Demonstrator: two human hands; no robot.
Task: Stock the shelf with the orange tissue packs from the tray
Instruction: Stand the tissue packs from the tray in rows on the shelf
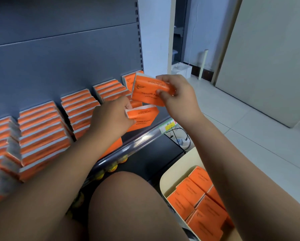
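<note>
Head: tissue packs (149,93) in both hands (178,96)

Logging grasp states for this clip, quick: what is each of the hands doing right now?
Left hand: grips the lower tissue pack.
Right hand: pinches the upper tissue pack.

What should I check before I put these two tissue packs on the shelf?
1. Left hand grips lower pack: ok.
2. Right hand grips upper pack: ok.
3. Space in the rightmost row on the shelf: cannot tell, hands and packs cover it.
4. Held packs squared with shelved rows: not ok, both tilted.
5. Tray holds spare packs: ok.
</note>
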